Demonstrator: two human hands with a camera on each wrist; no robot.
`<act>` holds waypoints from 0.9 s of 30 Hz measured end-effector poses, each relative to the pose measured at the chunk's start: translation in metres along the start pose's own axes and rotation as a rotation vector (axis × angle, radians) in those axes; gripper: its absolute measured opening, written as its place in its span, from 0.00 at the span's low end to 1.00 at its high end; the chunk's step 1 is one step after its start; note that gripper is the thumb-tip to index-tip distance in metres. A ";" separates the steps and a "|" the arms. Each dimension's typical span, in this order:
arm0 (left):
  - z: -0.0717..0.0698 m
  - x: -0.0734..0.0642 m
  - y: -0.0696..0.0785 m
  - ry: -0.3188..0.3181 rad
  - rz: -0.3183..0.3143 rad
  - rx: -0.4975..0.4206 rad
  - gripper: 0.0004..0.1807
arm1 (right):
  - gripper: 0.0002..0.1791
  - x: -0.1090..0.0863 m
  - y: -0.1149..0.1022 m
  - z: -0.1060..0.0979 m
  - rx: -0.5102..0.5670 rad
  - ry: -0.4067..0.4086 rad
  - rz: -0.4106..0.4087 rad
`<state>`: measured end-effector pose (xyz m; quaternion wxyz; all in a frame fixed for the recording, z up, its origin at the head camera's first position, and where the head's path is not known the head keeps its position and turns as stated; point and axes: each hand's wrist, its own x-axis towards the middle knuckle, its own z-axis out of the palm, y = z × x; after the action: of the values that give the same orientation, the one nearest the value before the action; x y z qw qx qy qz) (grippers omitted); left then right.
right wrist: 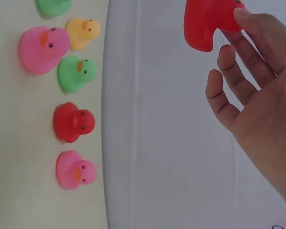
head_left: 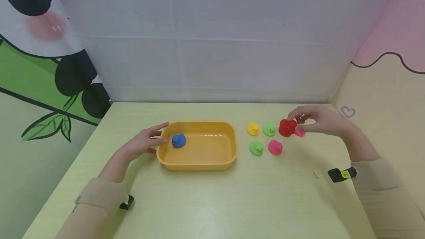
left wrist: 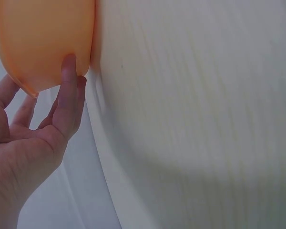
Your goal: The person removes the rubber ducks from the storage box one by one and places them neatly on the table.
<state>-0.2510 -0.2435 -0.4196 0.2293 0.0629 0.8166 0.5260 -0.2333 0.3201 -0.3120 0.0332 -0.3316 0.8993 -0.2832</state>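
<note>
My left hand (head_left: 143, 143) is at the left end of a yellow plastic tray (head_left: 199, 166). In the left wrist view, one finger reaches over the tray's rim and others lie against its outer wall (left wrist: 43, 43). A blue rubber duck (head_left: 178, 141) sits inside the tray near that end. Over on the right, my right hand (head_left: 318, 120) pinches a red rubber duck (right wrist: 207, 24) between thumb and fingers, raised off the table. Another red duck (right wrist: 72, 122) stands on the table; from the head camera the two overlap.
Right of the tray stand a yellow duck (head_left: 253, 129), two green ducks (head_left: 269, 130) and two pink ducks (head_left: 275, 147), one partly behind my right hand. A white cloth wall (head_left: 212, 65) closes off the back of the table.
</note>
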 end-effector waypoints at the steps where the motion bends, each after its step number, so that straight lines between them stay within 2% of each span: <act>1: 0.000 0.000 0.000 -0.001 0.001 0.001 0.38 | 0.17 -0.003 0.003 0.001 0.000 -0.006 0.018; 9: -0.001 -0.002 0.001 0.000 -0.003 0.006 0.38 | 0.15 -0.017 0.034 0.016 0.088 -0.043 0.098; 20: -0.001 -0.004 0.002 -0.007 0.008 -0.012 0.38 | 0.15 -0.025 0.066 0.039 0.090 -0.069 0.181; 27: 0.000 -0.003 0.003 -0.006 -0.003 0.003 0.38 | 0.14 -0.030 0.081 0.052 0.133 -0.096 0.241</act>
<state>-0.2490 -0.2433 -0.4164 0.2326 0.0633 0.8167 0.5243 -0.2439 0.3632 -0.4020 0.1320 -0.2316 0.9091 -0.3201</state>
